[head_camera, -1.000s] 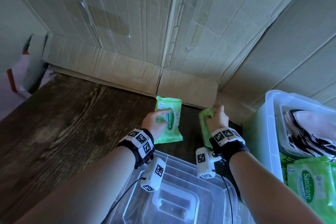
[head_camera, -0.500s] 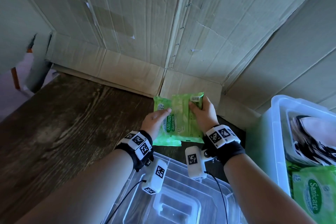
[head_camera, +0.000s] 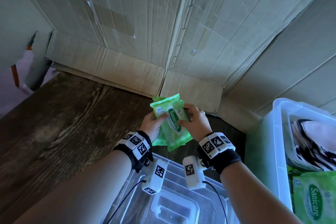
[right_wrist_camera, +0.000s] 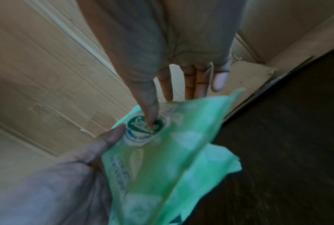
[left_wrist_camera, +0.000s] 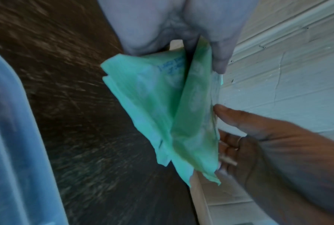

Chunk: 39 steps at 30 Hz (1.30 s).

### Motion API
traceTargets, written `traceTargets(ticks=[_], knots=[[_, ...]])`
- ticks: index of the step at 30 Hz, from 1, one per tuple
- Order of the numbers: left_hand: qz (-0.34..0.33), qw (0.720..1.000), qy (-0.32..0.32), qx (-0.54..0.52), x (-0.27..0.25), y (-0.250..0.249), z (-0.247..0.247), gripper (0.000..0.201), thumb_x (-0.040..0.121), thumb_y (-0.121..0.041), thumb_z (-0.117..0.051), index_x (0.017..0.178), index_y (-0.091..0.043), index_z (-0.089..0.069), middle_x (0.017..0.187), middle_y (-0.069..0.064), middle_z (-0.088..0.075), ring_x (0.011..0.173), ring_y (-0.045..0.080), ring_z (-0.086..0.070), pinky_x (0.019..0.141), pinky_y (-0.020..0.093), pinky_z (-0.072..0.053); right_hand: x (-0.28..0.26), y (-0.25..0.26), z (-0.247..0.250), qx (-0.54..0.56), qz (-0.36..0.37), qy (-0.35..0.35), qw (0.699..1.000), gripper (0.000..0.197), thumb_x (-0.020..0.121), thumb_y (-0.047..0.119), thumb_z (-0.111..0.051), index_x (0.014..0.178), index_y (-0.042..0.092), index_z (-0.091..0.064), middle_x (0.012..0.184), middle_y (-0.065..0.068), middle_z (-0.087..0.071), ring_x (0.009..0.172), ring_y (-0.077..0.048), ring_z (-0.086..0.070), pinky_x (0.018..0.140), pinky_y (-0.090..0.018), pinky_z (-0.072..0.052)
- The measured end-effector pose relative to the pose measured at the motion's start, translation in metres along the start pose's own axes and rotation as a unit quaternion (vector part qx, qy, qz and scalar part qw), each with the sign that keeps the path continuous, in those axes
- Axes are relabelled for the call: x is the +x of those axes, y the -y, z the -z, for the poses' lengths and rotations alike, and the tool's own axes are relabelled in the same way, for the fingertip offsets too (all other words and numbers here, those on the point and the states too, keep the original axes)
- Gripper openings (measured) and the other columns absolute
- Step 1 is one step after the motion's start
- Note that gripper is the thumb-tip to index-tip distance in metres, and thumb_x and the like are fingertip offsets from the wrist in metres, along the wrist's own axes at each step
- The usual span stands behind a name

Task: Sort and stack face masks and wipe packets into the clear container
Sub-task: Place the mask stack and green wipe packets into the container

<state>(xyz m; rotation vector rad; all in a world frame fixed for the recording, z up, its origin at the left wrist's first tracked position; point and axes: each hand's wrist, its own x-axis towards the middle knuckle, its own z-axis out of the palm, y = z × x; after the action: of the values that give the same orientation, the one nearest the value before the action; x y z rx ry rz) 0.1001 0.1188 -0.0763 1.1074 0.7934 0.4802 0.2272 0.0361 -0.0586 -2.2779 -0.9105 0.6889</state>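
Observation:
Two green Sanicare wipe packets lie stacked one on the other, lifted a little above the dark wooden table. My left hand grips the stack's left edge, and the left wrist view shows the thumb and fingers pinching the wipe packets. My right hand holds the right edge. In the right wrist view its thumb presses the top label of the wipe packets with the fingers behind. The clear container stands at the right, holding face masks and another wipe packet.
A clear plastic lid lies on the table under my wrists. Cardboard walls close off the back and the right side. The wooden table stretches away to the left.
A second ago each hand held its own packet, apart on the table. The right hand laid its packet on the left one, and both hands have lifted the stack.

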Motion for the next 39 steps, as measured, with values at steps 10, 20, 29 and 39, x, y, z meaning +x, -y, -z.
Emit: traceTargets(ticks=[10, 20, 29, 39], knots=[[-0.015, 1.0, -0.012, -0.018, -0.004, -0.006, -0.009, 0.022, 0.088, -0.005, -0.059, 0.098, -0.022, -0.052, 0.094, 0.001, -0.067, 0.091, 0.021, -0.068, 0.068, 0.024, -0.055, -0.004, 0.0, -0.008, 0.194, -0.041, -0.004, 0.98, 0.026, 0.084, 0.023, -0.067, 0.102, 0.009, -0.054, 0.099, -0.012, -0.067, 0.087, -0.028, -0.066, 0.08, -0.049, -0.054], [0.043, 0.999, -0.033, -0.002, 0.008, 0.007, -0.009, 0.114, 0.054, -0.036, -0.063, 0.149, -0.003, -0.009, 0.123, 0.007, -0.056, 0.097, 0.01, -0.061, 0.083, 0.021, -0.05, -0.008, -0.013, -0.006, 0.359, -0.08, 0.117, 0.922, 0.075, 0.059, 0.009, -0.084, 0.122, 0.017, -0.046, 0.116, -0.014, -0.063, 0.1, -0.03, -0.063, 0.082, -0.041, -0.055], [-0.069, 0.981, -0.065, 0.17, 0.013, 0.01, 0.009, 0.131, 0.062, 0.007, -0.079, 0.146, -0.029, 0.015, 0.145, 0.01, -0.027, 0.13, 0.022, -0.036, 0.106, 0.033, -0.033, -0.006, -0.009, 0.018, -0.151, 0.028, 0.002, 0.988, 0.06, 0.058, 0.019, -0.08, 0.113, 0.018, -0.059, 0.099, -0.005, -0.066, 0.093, -0.024, -0.061, 0.07, -0.024, -0.044], [-0.094, 0.785, 0.118, 0.601, 0.017, 0.007, -0.001, 0.082, 0.074, -0.004, -0.074, 0.142, -0.025, -0.035, 0.153, 0.007, -0.011, 0.122, 0.021, -0.049, 0.096, 0.028, -0.046, -0.019, -0.035, -0.002, -0.154, 0.037, -0.014, 0.987, 0.091, 0.063, 0.017, -0.081, 0.14, 0.022, -0.033, 0.127, -0.012, -0.036, 0.115, -0.026, -0.046, 0.098, -0.027, -0.037]])
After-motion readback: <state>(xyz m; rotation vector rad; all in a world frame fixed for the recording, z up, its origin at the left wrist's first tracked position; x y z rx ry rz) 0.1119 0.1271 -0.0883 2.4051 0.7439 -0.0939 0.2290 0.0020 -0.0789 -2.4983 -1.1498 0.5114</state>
